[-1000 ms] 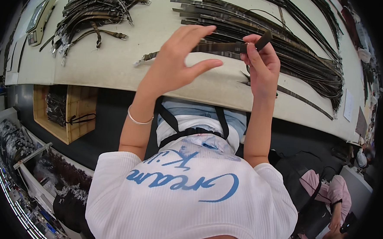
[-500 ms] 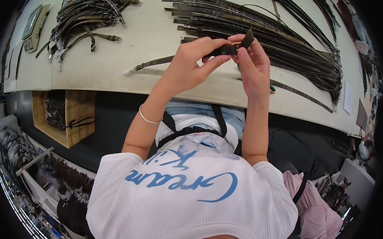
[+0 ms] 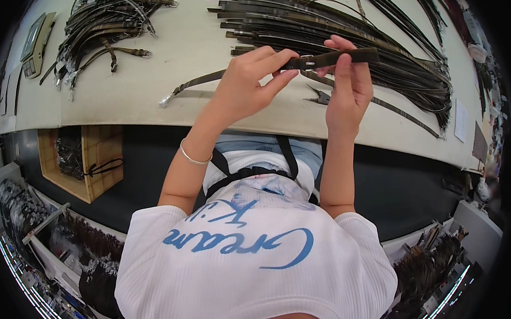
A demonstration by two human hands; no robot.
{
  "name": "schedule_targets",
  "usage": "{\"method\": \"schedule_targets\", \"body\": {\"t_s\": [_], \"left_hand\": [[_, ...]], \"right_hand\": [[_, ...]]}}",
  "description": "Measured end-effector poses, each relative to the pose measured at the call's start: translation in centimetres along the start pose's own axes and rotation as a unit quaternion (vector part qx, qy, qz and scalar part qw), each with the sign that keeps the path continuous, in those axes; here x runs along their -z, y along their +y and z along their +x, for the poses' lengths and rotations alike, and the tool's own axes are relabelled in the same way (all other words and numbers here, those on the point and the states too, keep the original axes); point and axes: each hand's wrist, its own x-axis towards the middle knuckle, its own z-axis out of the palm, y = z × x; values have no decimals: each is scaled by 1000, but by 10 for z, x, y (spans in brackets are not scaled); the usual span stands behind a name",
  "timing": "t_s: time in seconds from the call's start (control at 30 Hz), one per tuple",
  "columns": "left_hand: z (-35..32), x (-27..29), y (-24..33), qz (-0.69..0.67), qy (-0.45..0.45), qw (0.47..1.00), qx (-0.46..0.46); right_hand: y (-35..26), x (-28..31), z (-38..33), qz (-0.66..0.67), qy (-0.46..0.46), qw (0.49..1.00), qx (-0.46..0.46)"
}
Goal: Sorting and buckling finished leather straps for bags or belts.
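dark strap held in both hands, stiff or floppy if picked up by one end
The strap may be fairly stiff over short lengths: its end juts straight past the right hand. Looking thin and narrow, it's probably light.

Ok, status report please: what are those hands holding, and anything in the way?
Left fingers pinching dark strap beside its buckle; right fingers gripping it past the buckle. Pointed tool close by; more straps beyond.
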Motion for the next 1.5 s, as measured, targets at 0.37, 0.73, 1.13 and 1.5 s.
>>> {"method": "schedule_targets", "body": {"t_s": [0.37, 0.73, 1.13, 1.5], "left_hand": [[-6, -9, -15, 39, -14, 999, 3], [-6, -15, -15, 72, -20, 997, 1], [-4, -21, -12, 97, -28, 994, -36], [-2, -22, -12, 100, -27, 994, -45]], "right_hand": [[3, 45, -8, 239, 83, 953, -169], [5, 49, -14, 319, 114, 909, -244], [-14, 24, -14, 264, 71, 931, -243], [0, 30, -23, 138, 67, 966, -209]]}}
